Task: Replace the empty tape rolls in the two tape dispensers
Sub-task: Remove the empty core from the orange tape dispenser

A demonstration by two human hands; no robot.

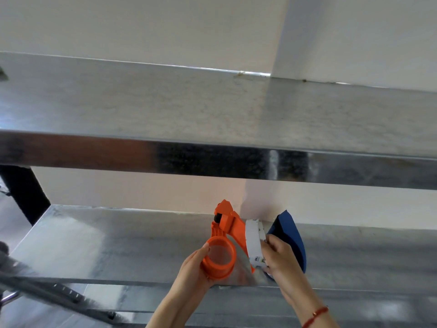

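An orange tape dispenser (224, 235) lies on the lower steel shelf (106, 245), its round hub bare and its cutter end pointing toward the wall. My left hand (194, 268) grips the orange hub ring from the left. A white tape roll (253, 242) stands on edge just right of the dispenser's neck, and my right hand (279, 254) pinches it. Behind that hand leans a dark blue tape dispenser (292, 235), partly hidden by my fingers and the roll.
An upper steel shelf (212, 114) runs across the view, its front lip overhanging the lower shelf. A white wall with a corner stands behind. A grey metal bar (61, 294) slants across the lower left. A red string bracelet circles my right wrist (315, 316).
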